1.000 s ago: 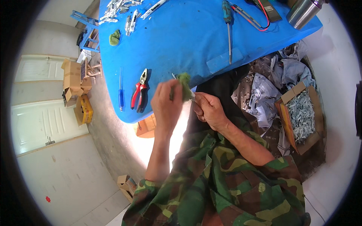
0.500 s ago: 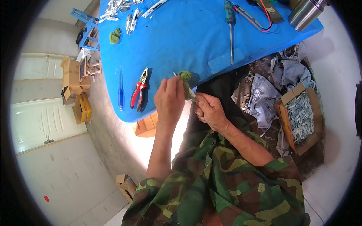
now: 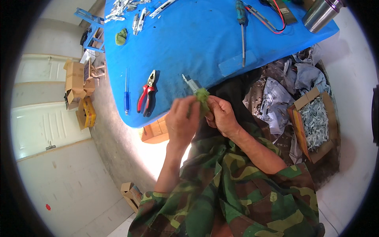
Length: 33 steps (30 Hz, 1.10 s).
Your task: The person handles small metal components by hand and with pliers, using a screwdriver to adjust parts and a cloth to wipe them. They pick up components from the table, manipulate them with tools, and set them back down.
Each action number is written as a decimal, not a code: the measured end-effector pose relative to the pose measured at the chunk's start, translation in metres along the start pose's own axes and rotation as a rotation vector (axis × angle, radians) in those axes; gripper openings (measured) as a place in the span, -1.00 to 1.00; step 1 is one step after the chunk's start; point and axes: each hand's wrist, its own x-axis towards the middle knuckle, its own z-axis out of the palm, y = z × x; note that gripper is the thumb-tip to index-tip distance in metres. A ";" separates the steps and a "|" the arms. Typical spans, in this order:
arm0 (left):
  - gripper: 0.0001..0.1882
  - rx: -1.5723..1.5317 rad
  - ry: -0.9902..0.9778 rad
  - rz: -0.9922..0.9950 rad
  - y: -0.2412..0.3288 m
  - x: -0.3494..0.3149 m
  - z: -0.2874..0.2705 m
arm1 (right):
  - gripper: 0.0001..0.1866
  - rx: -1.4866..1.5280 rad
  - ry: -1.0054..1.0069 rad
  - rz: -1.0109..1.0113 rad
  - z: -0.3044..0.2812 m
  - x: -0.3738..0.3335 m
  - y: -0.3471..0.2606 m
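Note:
A slim grey-white stick-like piece (image 3: 193, 84) with a narrow tip points up and left over the table's near edge. My right hand (image 3: 223, 115) is closed on its lower end, in front of my lap. Wrapped against the piece is a green cloth (image 3: 202, 96), pinched in my left hand (image 3: 183, 117), whose fingers are slightly blurred. Left of my hands, red-and-black pliers (image 3: 145, 94) lie on the blue-covered table (image 3: 177, 47), beside a screwdriver with a blue handle (image 3: 126, 100). The part of the piece inside the cloth and right fist is hidden.
Another green cloth (image 3: 121, 37) lies at the table's left, near several white pieces (image 3: 139, 21). A long screwdriver (image 3: 242, 33), a red-wired tool (image 3: 262, 19) and a steel flask (image 3: 321, 16) are at the far right. A carton of white shreds (image 3: 315, 123) stands right of my lap.
My left hand has slid the green cloth down along the piece toward my right hand, baring the piece's upper end and tip. My right hand stays nearly in place.

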 end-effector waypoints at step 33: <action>-0.87 0.116 0.012 0.086 -0.006 0.005 0.014 | -0.75 0.109 -0.059 0.089 -0.006 -0.001 -0.010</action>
